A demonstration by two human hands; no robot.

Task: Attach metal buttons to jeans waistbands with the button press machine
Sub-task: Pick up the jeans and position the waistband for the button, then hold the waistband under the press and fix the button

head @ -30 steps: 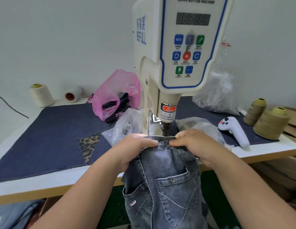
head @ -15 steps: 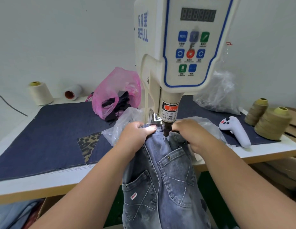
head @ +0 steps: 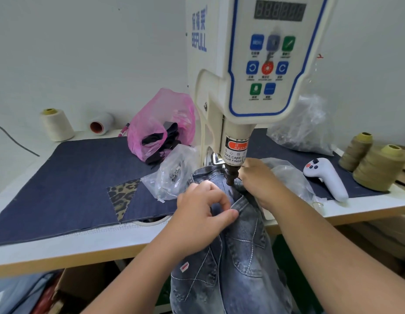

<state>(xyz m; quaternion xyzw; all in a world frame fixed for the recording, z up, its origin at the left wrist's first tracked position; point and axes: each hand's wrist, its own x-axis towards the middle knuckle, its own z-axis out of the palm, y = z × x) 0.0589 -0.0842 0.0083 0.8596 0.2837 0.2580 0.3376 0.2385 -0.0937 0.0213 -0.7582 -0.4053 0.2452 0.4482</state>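
Note:
Grey washed jeans [head: 240, 252] hang over the table's front edge, with the waistband lying under the dark punch [head: 231, 175] of the cream button press machine [head: 253, 71]. My left hand [head: 202, 214] pinches a fold of denim just below the waistband, left of the punch. On the punch's right side, my right hand [head: 259, 181] grips the waistband, fingertips close to the punch. No metal button can be seen at the press point.
A clear bag of metal parts [head: 172, 175] lies left of the machine, a pink bag [head: 160, 125] behind it. A white handheld controller [head: 326, 177] and olive thread cones [head: 378, 168] sit at right. Dark denim [head: 68, 184] covers the table.
The jeans have slid further under the punch. My left hand has dropped back from the waistband edge to a fold lower down. My right hand has moved in beside the punch.

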